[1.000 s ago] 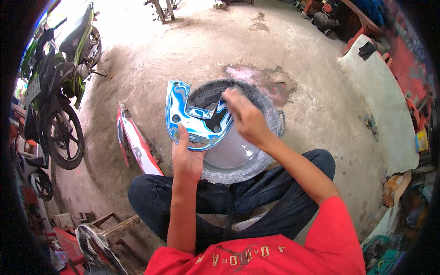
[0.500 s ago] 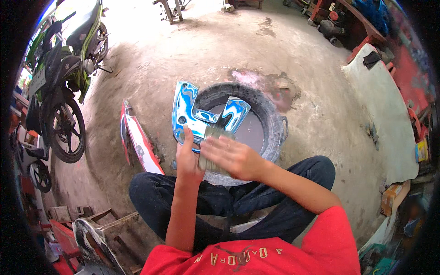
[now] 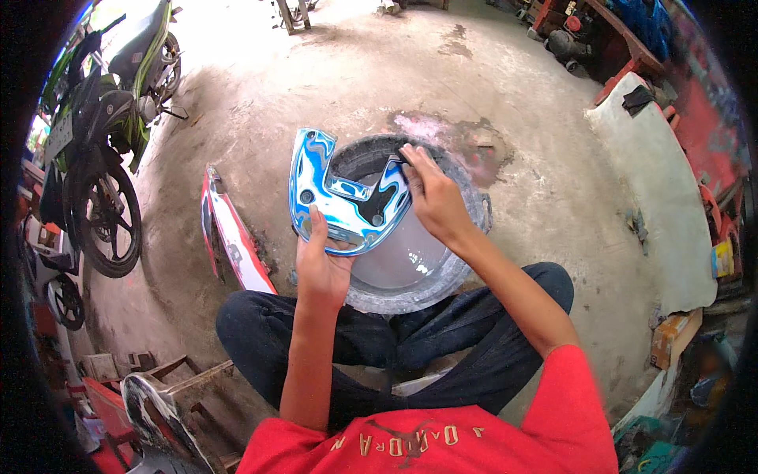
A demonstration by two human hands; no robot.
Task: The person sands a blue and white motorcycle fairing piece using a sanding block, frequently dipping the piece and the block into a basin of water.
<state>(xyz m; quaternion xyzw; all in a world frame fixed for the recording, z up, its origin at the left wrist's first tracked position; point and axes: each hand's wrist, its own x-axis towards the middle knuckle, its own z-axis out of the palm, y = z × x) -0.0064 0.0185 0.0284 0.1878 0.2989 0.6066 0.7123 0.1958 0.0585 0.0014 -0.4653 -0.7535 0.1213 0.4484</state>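
Note:
A U-shaped, glossy panel with blue, white and silver swirls [image 3: 313, 183] is held over a round black tub [image 3: 478, 212] of cloudy grey water. My left hand [image 3: 322, 265] grips the panel's lower edge, its thumb lying on the front face and its fingers hidden behind. Against the outer edge of the panel's right arm rests my right hand [image 3: 437, 199], fingers close together near the tip. Something dark shows under those fingertips, but what it is stays hidden.
On the floor left of the tub lies a long red and white panel [image 3: 234, 235]. A motorcycle [image 3: 112, 186] stands farther left. Wooden frames [image 3: 185, 395] are at lower left, a pale board [image 3: 659, 189] and a cardboard box [image 3: 677, 338] at right.
My right hand has moved up and right, from the panel's lower middle to its right arm. The greyish-green thing under it earlier no longer shows. The panel's lower part is uncovered.

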